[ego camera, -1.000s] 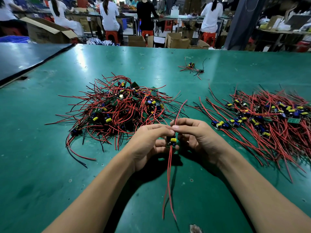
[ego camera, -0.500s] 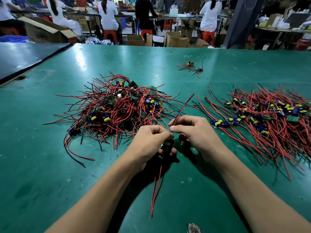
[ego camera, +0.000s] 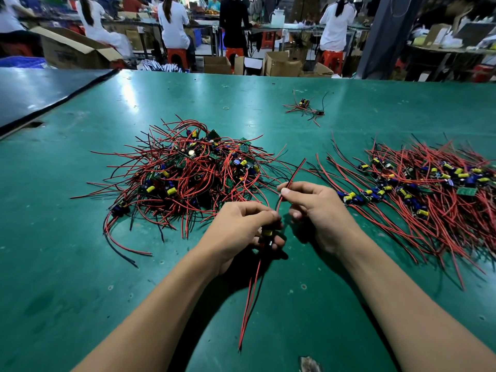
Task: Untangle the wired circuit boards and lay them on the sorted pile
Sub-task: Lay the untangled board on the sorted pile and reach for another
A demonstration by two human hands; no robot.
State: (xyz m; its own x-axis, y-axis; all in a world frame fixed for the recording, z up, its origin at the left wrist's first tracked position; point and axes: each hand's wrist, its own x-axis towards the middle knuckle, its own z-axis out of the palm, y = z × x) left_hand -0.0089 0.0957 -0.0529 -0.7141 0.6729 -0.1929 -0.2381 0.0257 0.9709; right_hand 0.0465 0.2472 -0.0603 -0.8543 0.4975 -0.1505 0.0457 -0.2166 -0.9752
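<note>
A tangled heap of circuit boards (ego camera: 193, 173) with red and black wires lies on the green table (ego camera: 67, 264), left of centre. The sorted pile (ego camera: 434, 189) spreads out at the right, its wires lying roughly parallel. My left hand (ego camera: 239, 232) grips one small circuit board (ego camera: 267, 233) with a yellow capacitor; two of its red wires hang toward me. My right hand (ego camera: 316, 210) pinches that board's upper red wire (ego camera: 294, 174), which points up and away. The board is mostly hidden by my fingers.
A small separate bundle of boards and wires (ego camera: 304, 107) lies farther back on the table. A dark tabletop (ego camera: 35, 92) adjoins at the far left. Beyond the table's far edge stand cardboard boxes (ego camera: 217, 64), red stools and several seated people.
My hands have drawn apart. The right hand slid out along the upper wire, which now leans right, and the left hand with the board came lower and nearer to me.
</note>
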